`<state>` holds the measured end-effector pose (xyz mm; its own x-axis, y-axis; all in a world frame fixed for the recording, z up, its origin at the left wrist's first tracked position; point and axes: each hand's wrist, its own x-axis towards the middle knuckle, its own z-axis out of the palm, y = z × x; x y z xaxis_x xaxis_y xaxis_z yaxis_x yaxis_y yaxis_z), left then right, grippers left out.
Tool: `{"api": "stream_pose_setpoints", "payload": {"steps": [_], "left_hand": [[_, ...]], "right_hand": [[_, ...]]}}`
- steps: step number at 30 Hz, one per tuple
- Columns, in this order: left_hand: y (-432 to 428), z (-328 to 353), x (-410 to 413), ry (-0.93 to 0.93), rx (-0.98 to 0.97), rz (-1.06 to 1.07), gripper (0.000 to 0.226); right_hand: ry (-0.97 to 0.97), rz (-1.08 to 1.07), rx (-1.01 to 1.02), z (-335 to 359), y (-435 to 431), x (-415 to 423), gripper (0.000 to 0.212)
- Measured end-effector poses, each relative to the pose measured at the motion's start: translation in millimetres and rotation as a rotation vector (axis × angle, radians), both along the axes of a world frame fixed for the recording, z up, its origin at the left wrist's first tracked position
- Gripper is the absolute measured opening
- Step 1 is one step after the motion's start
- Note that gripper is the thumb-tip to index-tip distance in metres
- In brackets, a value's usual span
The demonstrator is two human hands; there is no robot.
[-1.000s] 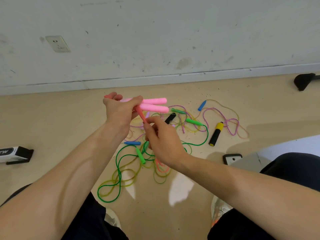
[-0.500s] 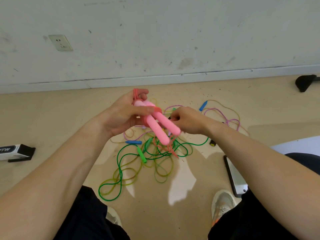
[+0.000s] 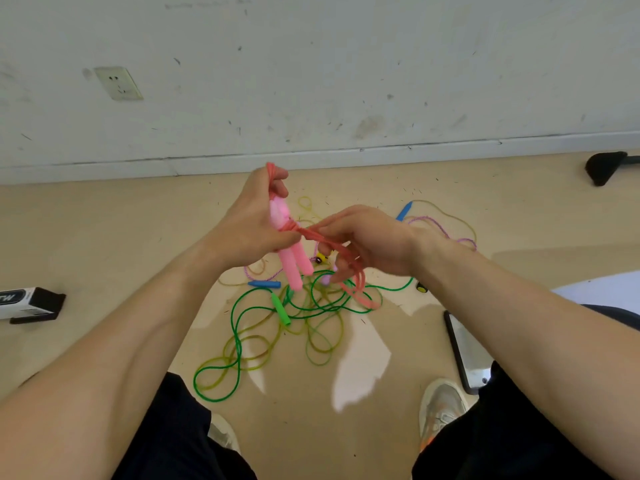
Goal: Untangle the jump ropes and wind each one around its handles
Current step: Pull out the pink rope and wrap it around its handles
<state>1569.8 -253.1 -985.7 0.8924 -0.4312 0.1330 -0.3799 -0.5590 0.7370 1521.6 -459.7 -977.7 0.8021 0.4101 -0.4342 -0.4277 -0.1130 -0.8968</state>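
Pink handles (image 3: 294,263) now upright in left hand (image 3: 247,223)

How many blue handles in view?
2. Near blue handle on the floor, left of the pink handles; far blue handle beyond the right hand. Hands may hide more.

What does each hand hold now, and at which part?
The left hand grips the two pink handles around their upper part; the right hand pinches the red rope close to them.

Held handles (image 3: 296,268): pink
Held rope (image 3: 329,241): coral red
Loose rope (image 3: 239,341): bright green
Lying handle (image 3: 265,284): blue
Floor (image 3: 104,237): beige
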Motion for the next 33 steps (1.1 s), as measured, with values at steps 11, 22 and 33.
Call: {"api": "stream_pose_setpoints", "payload": {"steps": [11, 22, 33], "left_hand": [[-15.4, -15.2, 3.5, 0.068, -0.538, 0.487, 0.082], [-27.4, -9.6, 1.8, 0.267, -0.732, 0.603, 0.075], [-6.9, 2.6, 12.5, 0.584, -0.916, 0.447, 0.055]], "right_hand": [[-0.465, -0.241, -0.179, -23.6, 49.0, -35.1, 0.046], [-0.448, -0.477, -0.234, -34.8, 60.0, -45.7, 0.01], [-0.209, -0.12, -0.014, -46.3, 30.4, -20.2, 0.032]]}}
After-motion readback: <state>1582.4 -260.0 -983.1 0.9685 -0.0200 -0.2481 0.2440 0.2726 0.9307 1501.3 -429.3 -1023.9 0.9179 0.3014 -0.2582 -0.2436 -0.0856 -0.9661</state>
